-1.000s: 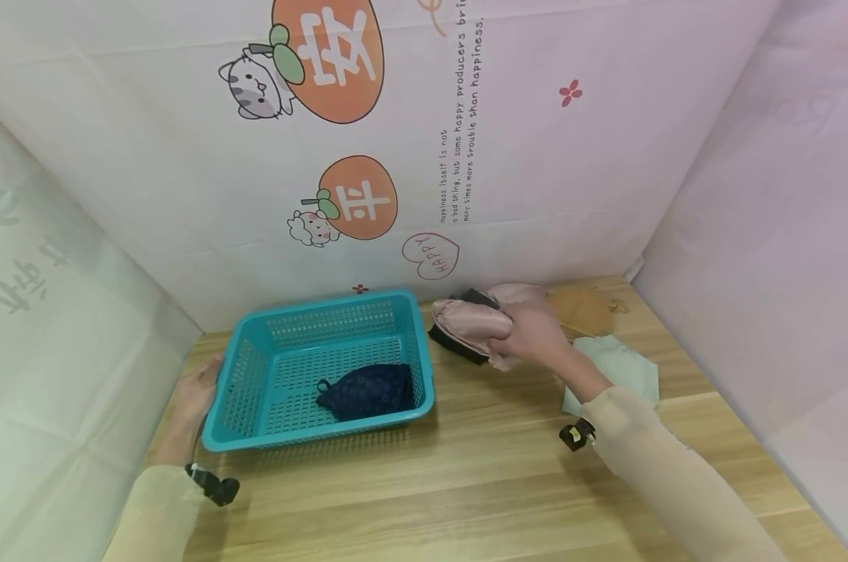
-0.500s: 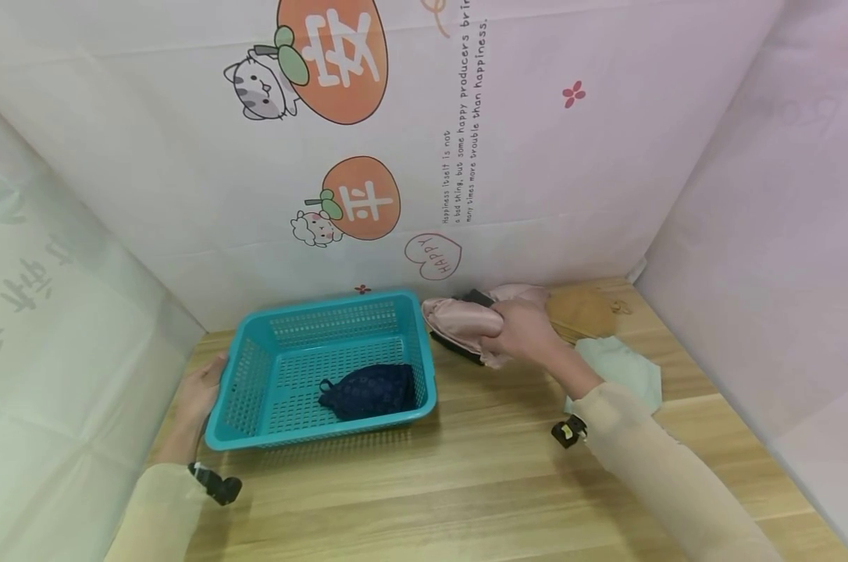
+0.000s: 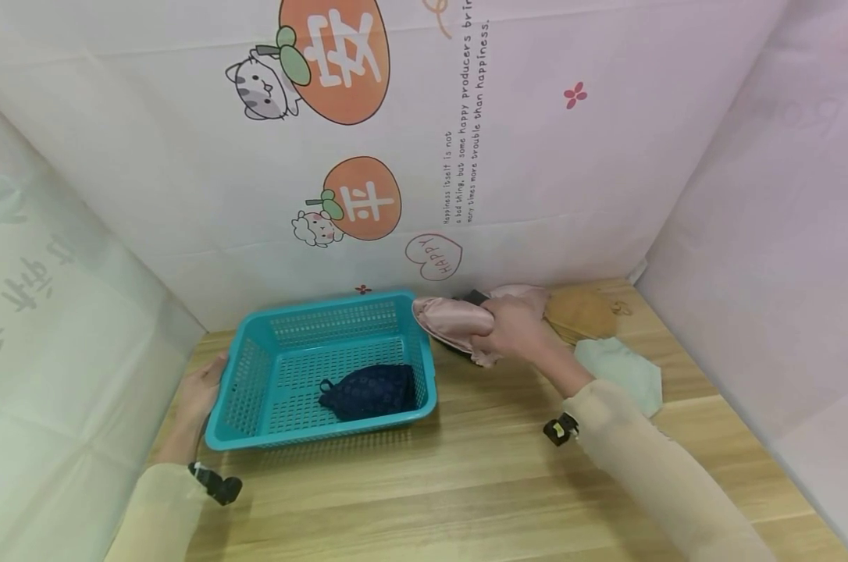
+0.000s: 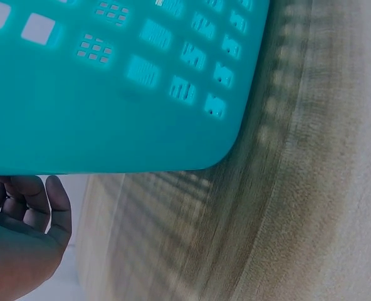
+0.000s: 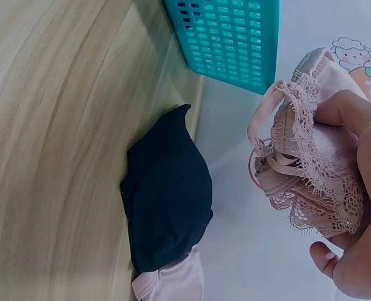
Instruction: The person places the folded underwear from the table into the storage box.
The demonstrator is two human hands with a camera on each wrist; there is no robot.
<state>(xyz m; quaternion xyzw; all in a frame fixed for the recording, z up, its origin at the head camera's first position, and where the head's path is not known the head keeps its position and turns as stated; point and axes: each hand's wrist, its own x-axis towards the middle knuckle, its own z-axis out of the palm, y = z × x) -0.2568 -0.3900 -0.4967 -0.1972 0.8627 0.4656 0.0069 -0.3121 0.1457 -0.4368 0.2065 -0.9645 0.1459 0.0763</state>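
Note:
My right hand (image 3: 514, 332) grips a folded pink lace-trimmed bra (image 3: 455, 318), held just off the right rim of the turquoise basket (image 3: 311, 439). In the right wrist view, the thumb presses on the satin cup and the lace edge (image 5: 317, 169) faces the camera. A black bra (image 5: 170, 194) lies on the table below; in the head view it is mostly hidden behind the held one. Inside the basket, at its right, rests a folded navy bra (image 3: 371, 393). My left hand (image 3: 197, 394) holds the basket's left rim, its fingers curled in the left wrist view.
Beyond my right hand lie another pale pink garment (image 3: 525, 293), a mustard one (image 3: 582, 312) and a mint-green one (image 3: 621, 371). The wooden table (image 3: 424, 499) meets printed cloth walls (image 3: 536, 195) at the back and both sides.
My right hand has lifted the pink bra and carried it left toward the basket, off the black bra. More of the mustard and mint garments shows. My left hand stays at the basket.

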